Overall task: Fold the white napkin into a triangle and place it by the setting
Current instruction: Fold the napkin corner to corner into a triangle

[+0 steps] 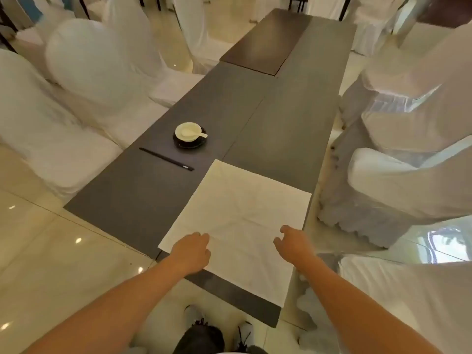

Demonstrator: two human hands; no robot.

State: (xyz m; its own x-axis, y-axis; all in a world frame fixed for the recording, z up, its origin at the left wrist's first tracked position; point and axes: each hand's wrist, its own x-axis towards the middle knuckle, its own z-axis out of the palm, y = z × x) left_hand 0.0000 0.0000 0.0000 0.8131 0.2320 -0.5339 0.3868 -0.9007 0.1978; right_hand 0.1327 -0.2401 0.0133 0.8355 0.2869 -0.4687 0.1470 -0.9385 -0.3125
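Still flat: napkin spread, no fold made

The white napkin (237, 226) lies open under both hands at the table's (122, 200) near end, probably smoothed for folding. The left hand (191, 251) presses palm-down, gripping nothing; the right hand (293, 244) hovers loosely curled, empty. Beyond the left fingertips sit chopsticks (166, 158) and bowl (188, 132). Bare tabletop ahead leaves folding room; the napkin's right edge meets the table's edge.

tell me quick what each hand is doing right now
Left hand: open, palm down on the white napkin, gripping nothing.
Right hand: open, fingers loosely curled over the napkin, holding nothing.
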